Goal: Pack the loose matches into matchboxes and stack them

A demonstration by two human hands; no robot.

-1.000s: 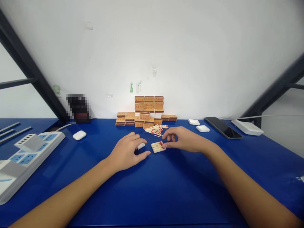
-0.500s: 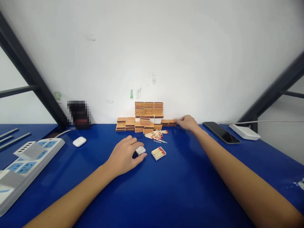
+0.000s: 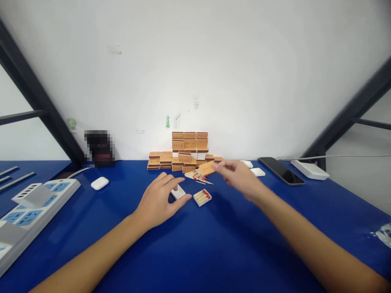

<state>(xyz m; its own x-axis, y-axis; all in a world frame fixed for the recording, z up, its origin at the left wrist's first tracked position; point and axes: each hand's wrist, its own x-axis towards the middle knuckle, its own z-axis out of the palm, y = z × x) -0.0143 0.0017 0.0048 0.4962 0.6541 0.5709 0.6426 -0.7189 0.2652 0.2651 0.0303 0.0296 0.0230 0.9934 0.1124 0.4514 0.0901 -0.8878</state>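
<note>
My right hand (image 3: 240, 178) is in the air over the blue table (image 3: 214, 244), pinching an orange matchbox sleeve (image 3: 207, 168) between thumb and fingers. Below it lies an open white tray filled with red-tipped matches (image 3: 202, 197). My left hand (image 3: 159, 200) rests on the table with its fingers curled around a small empty white tray (image 3: 177, 191). Loose matches (image 3: 198, 176) lie in a small heap behind the trays. Stacked orange matchboxes (image 3: 186, 150) stand against the wall.
A white power strip (image 3: 27, 207) lies at the left, a white earbud case (image 3: 99, 183) beyond it. Two white trays (image 3: 256, 171), a black phone (image 3: 281, 170) and a white adapter box (image 3: 310, 169) sit at the back right. A dark blurred object (image 3: 99, 148) stands by the wall.
My right hand reached to the matchbox stack at the wall, took an orange sleeve and brought it back toward the filled tray. My left hand stayed on the small white tray.
</note>
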